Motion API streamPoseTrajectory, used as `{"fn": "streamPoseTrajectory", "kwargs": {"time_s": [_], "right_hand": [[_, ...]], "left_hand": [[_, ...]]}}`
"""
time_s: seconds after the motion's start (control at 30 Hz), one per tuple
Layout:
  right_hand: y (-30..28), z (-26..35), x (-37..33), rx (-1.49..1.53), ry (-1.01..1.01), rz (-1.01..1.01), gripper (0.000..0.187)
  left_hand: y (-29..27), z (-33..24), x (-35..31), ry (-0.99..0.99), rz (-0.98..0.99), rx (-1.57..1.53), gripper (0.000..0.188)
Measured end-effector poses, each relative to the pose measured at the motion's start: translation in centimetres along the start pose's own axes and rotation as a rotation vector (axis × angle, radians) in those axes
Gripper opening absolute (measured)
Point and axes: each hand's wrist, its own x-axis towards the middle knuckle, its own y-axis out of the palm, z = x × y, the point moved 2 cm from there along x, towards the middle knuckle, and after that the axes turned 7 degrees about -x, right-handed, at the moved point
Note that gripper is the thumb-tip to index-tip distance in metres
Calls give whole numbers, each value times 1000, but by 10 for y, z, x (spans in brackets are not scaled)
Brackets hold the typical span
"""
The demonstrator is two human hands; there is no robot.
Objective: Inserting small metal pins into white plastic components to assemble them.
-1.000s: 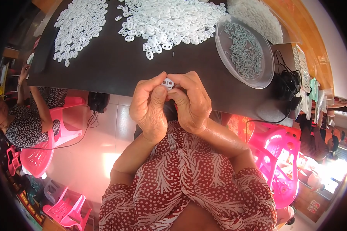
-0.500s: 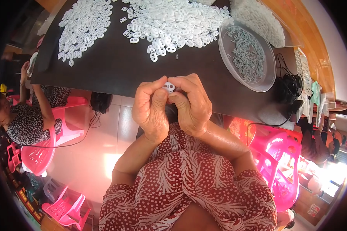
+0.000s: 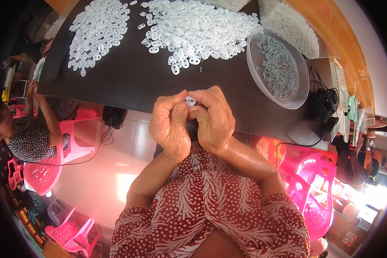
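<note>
White piece [image 3: 190, 101] at our twelve o'clock: left hand [image 3: 171, 129] and right hand [image 3: 214, 122] pinch it, seemingly adjusting; next calls for steadiness.

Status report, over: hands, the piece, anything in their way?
Left hand, right hand: both pinching one white piece. Piece partly covered. Small grey part on table, beyond the hands, not in the way.
</note>
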Motion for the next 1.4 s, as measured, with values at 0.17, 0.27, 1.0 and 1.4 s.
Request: {"fn": "streamPoseTrajectory", "kwargs": {"time_s": [0.17, 0.27, 1.0, 1.4], "right_hand": [[7, 0, 0, -53, -19, 35, 35], [2, 3, 0, -124, 26, 86, 32], [0, 10, 13, 31, 62, 21, 30], [-121, -19, 58, -273, 273, -154, 21]], "left_hand": [[-1, -7, -1, -62, -77, 95, 17], [-2, 0, -3, -47, -38, 139, 12], [-12, -17, 10, -7, 114, 197, 23], [-93, -95, 77, 378, -305, 136, 44]]}}
